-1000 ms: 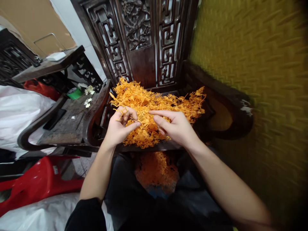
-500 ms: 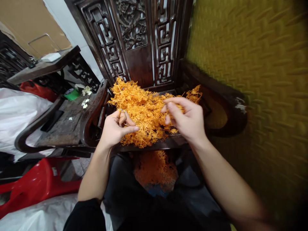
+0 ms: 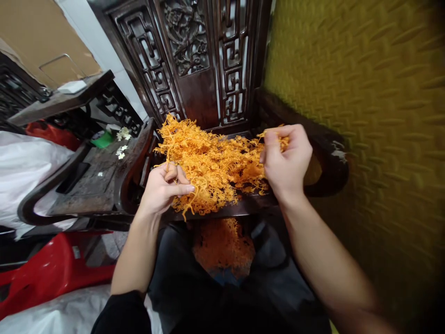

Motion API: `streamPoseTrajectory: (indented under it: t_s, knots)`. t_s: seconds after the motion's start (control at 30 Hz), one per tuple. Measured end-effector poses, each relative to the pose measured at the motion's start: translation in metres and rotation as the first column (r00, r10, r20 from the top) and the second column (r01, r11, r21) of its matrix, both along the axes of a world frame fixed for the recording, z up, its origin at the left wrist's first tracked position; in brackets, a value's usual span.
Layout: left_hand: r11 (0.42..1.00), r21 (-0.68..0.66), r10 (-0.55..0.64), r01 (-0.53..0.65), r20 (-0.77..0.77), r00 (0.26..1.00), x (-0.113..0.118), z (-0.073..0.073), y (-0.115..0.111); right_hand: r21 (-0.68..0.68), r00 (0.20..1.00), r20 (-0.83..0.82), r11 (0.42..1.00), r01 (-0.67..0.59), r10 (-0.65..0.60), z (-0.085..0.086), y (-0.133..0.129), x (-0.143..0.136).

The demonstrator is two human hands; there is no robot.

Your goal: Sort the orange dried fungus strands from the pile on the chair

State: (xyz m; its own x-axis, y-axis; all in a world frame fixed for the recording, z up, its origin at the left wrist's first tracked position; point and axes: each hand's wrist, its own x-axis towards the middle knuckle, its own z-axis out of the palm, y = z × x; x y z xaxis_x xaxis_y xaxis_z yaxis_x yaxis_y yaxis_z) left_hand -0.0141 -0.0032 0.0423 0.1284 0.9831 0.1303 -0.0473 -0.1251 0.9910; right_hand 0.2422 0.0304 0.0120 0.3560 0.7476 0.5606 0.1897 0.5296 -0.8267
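Observation:
A heap of orange, finely branched plastic-looking sprigs (image 3: 205, 162) covers much of the dark wooden chair seat. At the heap's left front, my left hand (image 3: 165, 185) pinches an orange sprig (image 3: 188, 204) between thumb and fingers, and another orange strand rises by its curled fingers. My right hand (image 3: 288, 160) is over the right end of the heap, fingers curled closed with the back of the hand towards me. Orange bits show beside its fingertips; what it grips, if anything, is hidden.
A carved chair back (image 3: 198, 93) rises behind the heap. On the left stand a wooden side seat (image 3: 93, 181) with small pale flower pieces (image 3: 121, 150) and a green roll (image 3: 102, 138), a red plastic stool (image 3: 59, 264) and white sacks (image 3: 31, 171). A yellow textured wall (image 3: 382, 116) borders the right.
My right hand has moved right, away from my left hand, and its fingers have curled closed. My left hand stays nearly in place, and the sprig below its thumb now shows more clearly.

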Motion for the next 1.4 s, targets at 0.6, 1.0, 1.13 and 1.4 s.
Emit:
streamPoseTrajectory:
  t_s: [0.6,1.0,1.13,1.4]
  knots:
    - [0.728,0.574,-0.11,0.375,-0.441,0.891,0.018,0.001,-0.024,-0.377,0.337,-0.67,0.087,-0.922,0.662,-0.004,-0.013,-0.033]
    - [0.651,0.367,-0.21,0.664,-0.754,0.623,0.021,0.002,-0.023,-0.28,0.552,-0.636,0.505,-0.817,0.54,-0.002,-0.016,-0.046]
    - [0.789,0.431,-0.214,0.439,-0.477,0.853,-0.001,0.001,-0.012,-0.211,0.635,-0.622,0.682,-0.7,0.459,-0.004,-0.011,-0.044]
    - [0.977,0.114,0.17,-0.178,0.073,0.983,-0.03,0.005,0.016,-0.229,0.846,-0.255,0.82,-0.524,0.469,-0.002,-0.02,-0.039]
